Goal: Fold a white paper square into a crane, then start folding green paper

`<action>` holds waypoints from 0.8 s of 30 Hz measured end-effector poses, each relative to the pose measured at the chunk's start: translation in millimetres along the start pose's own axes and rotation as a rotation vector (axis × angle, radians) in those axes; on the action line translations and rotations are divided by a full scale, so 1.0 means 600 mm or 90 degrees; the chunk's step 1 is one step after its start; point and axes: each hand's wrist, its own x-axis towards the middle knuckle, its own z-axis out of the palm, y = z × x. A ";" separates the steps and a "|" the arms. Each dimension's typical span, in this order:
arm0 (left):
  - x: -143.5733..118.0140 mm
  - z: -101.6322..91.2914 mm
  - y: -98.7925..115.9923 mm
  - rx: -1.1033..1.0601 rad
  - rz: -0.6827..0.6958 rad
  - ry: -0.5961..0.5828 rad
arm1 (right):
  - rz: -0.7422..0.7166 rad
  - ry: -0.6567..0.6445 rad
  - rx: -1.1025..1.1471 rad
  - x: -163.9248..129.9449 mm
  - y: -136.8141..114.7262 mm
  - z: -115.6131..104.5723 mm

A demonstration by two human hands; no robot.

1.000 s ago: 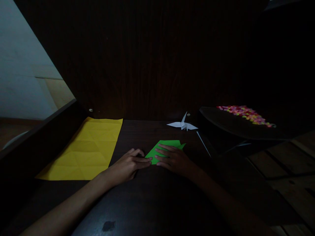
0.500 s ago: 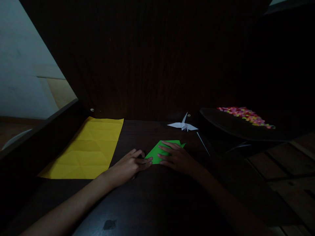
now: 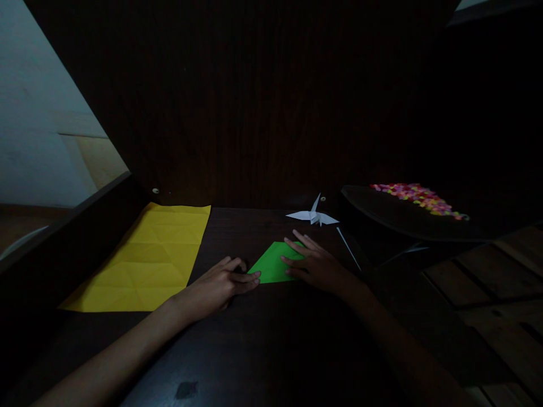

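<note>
A green sheet of origami paper (image 3: pixel 271 264), folded into a flat shape with slanted sides, lies on the dark desk in front of me. My left hand (image 3: pixel 224 281) has its thumb and index finger closed on the paper's left corner, the other fingers curled. Over the right part of the paper lies my right hand (image 3: pixel 316 263), palm down with fingers spread, hiding that end. Behind it stands a white paper crane (image 3: pixel 313 216) with its wings out.
A large creased yellow sheet (image 3: pixel 161 257) lies to the left. A thin white stick or strip (image 3: pixel 348 249) is right of my right hand. On the right, a dark surface (image 3: pixel 382 215) bears a heap of small colourful pieces (image 3: pixel 418 198). A raised board (image 3: pixel 76 217) edges the desk's left side.
My right hand has slid right along the green paper, and its fingers have spread and lifted somewhat, baring more of the middle. My left hand stays at the left corner.
</note>
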 end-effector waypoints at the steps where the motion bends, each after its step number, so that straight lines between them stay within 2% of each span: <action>1: 0.000 0.000 -0.001 -0.001 0.001 -0.002 | 0.003 -0.005 -0.006 -0.002 0.003 0.000; 6: 0.001 0.000 -0.003 -0.014 -0.002 -0.007 | 0.040 -0.017 -0.029 -0.014 0.023 0.003; 11: 0.001 -0.002 -0.004 -0.018 0.002 -0.015 | 0.098 0.010 -0.044 -0.026 0.040 0.012; 15: 0.001 -0.004 -0.001 -0.022 0.001 0.000 | 0.164 0.024 -0.056 -0.032 0.046 0.015; 21: 0.003 -0.005 0.001 -0.021 -0.006 -0.007 | 0.269 -0.010 -0.111 -0.035 0.052 0.019; 24: 0.004 -0.006 0.002 -0.027 -0.002 -0.001 | 0.278 0.001 -0.125 -0.036 0.054 0.023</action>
